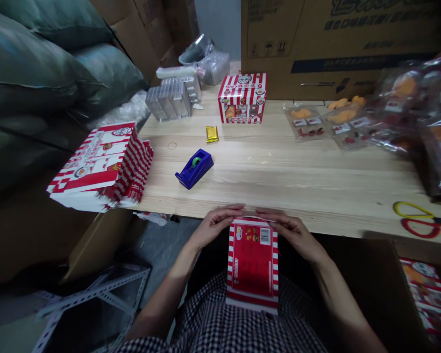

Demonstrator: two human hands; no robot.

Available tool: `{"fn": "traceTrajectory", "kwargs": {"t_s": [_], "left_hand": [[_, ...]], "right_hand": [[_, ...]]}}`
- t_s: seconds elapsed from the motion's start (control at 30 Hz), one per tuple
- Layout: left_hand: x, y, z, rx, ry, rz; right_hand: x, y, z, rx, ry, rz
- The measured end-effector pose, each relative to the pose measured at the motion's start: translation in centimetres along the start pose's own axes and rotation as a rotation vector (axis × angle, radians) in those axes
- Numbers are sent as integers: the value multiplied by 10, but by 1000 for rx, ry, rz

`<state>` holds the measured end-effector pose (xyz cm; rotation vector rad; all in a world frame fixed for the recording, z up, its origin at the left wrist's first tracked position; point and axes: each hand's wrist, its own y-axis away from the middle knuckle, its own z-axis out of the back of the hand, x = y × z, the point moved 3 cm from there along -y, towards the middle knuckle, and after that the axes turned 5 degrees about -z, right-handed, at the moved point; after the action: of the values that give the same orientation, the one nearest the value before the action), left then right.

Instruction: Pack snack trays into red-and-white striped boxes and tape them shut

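Note:
A red-and-white striped carton [253, 264] lies at my lap, against the checked clothing, its printed red panel with a barcode facing up. My left hand [215, 226] is closed on its far left corner, the thumb at the edge. On the far right corner, my right hand [293, 234] grips the same carton, fingers bent over the far end. Both hands are at the table's front edge. Beyond them on the table stands a blue tape dispenser [194, 169] with a green roll. Further back lies a small yellow packet [212, 134].
Flat striped cartons [99, 162] are stacked at the left, overhanging the edge. A formed striped box [242, 100] and clear plastic packs [169, 102] stand at the back. Bagged toy pieces [345, 122] and scissors [421, 219] lie right. A large cardboard box [338, 54] stands behind.

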<state>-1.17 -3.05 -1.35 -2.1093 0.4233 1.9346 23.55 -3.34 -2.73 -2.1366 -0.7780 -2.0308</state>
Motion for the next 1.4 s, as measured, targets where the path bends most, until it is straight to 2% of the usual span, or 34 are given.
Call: {"fn": "traceTrajectory", "kwargs": {"t_s": [0.17, 0.3, 0.5, 0.7, 0.87, 0.97, 1.13, 1.27, 1.4], "left_hand": [[-7, 0, 8, -67, -25, 21], [-20, 4, 11, -48, -104, -35], [-8, 21, 10, -86, -44, 29], [-24, 4, 3, -3, -63, 81], [-34, -12, 2, 227, -110, 108], [-37, -20, 2, 296, -224, 95], [-35, -26, 0, 233, -190, 143], [-33, -21, -1, 184, -282, 101], [-32, -19, -2, 168, -336, 80]], "right_hand": [[14, 0, 3, -83, 96, 79], [22, 1, -1, -7, 72, 82], [13, 8, -12, 19, 50, 17], [33, 0, -20, -10, -16, -9], [33, -5, -15, 77, -26, -72], [32, -9, -10, 68, -7, -100], [32, -15, -12, 31, -54, -83], [31, -12, -16, 19, -43, -43], [30, -8, -10, 65, -32, -71]]}}
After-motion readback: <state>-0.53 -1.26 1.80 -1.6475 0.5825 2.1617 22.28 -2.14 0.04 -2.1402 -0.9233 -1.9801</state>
